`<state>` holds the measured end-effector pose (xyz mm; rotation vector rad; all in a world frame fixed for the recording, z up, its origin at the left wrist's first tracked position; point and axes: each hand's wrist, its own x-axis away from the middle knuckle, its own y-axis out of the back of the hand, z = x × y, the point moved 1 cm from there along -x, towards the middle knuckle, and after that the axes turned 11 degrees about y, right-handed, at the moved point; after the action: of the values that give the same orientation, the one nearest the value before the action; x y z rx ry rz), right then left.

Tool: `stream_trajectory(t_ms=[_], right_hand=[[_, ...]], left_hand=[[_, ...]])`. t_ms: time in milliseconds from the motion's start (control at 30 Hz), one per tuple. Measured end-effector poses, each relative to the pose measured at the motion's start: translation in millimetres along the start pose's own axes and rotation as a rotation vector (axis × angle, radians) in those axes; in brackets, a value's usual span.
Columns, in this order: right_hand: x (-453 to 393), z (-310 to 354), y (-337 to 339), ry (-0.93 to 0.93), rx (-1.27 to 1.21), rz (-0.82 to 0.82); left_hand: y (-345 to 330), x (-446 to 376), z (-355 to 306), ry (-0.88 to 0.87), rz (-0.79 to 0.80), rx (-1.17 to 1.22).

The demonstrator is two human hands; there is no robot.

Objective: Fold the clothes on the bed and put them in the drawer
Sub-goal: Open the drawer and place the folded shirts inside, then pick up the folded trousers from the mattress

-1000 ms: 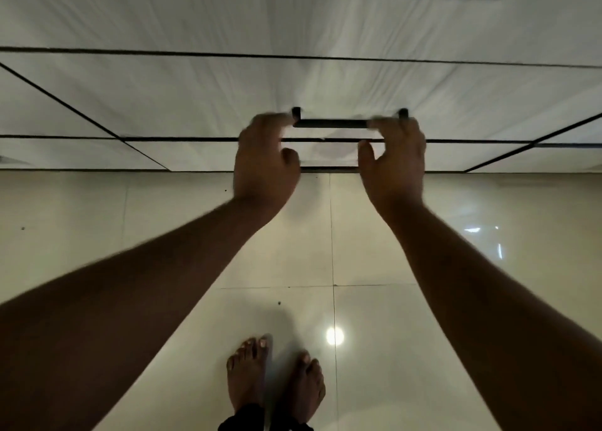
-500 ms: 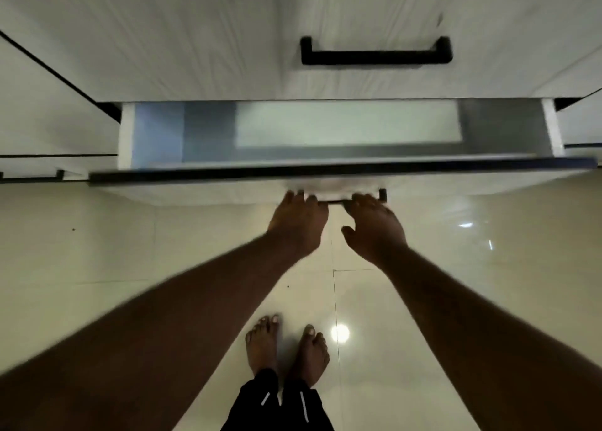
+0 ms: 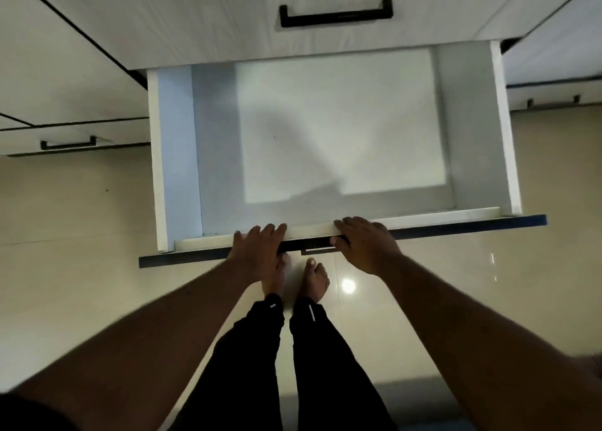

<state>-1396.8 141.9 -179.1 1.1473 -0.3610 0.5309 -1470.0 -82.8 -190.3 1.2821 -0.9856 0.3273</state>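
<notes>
White inside, the drawer (image 3: 325,130) stands pulled out above the floor (image 3: 81,218), its front edge gripped by the left hand (image 3: 259,251) and right hand (image 3: 365,245), fingers curled over it.

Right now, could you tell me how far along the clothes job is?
Done: the drawer stands pulled well out, its inside bare. In hand: the left hand and right hand both rest on its front edge. Left: no clothes show in this view, so whether any are folded cannot be told, and none are in the drawer yet.
</notes>
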Motion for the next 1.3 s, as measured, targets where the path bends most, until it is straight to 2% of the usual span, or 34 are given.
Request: stream_trajectory(t_ms=[200, 300, 433, 633, 767, 933, 1033, 1133, 1300], right_hand=[[57.8, 24.4, -20.1, -0.060, -0.036, 0.250], [90.3, 43.6, -12.1, -0.132, -0.111, 0.288], [156.0, 74.4, 14.0, -0.315, -0.196, 0.106], [307.2, 124.3, 42.8, -0.709, -0.262, -0.209], [412.0, 164.9, 24.6, -1.041, -0.371, -0.399], [540.6, 247.2, -45.3, -1.474, -0.590, -0.627], [614.1, 313.3, -106.4, -1.717, -0.694, -0.694], [671.3, 371.4, -159.7, -1.870, -0.734, -0.722], [752.3, 454.7, -237.2, -2.078, -0.825, -0.752]], left_hand=[[-33.8, 41.8, -11.7, 0.015, 0.154, -0.007], [-22.2, 62.5, -18.8, -0.009, 0.235, 0.065], [26.1, 106.1, -54.6, -0.155, 0.084, -0.041], [71.4, 204.9, -162.2, -0.517, -0.145, -0.323], [61.0, 291.6, -239.6, -0.824, -0.142, -0.393], [-4.3, 425.3, -317.6, -1.195, -0.185, -0.620], [-81.5, 513.5, -344.8, -1.405, -0.169, -0.783], [-163.2, 588.3, -357.3, -1.579, -0.116, -0.851], [-277.6, 699.2, -356.5, -1.755, 0.000, -0.895]])
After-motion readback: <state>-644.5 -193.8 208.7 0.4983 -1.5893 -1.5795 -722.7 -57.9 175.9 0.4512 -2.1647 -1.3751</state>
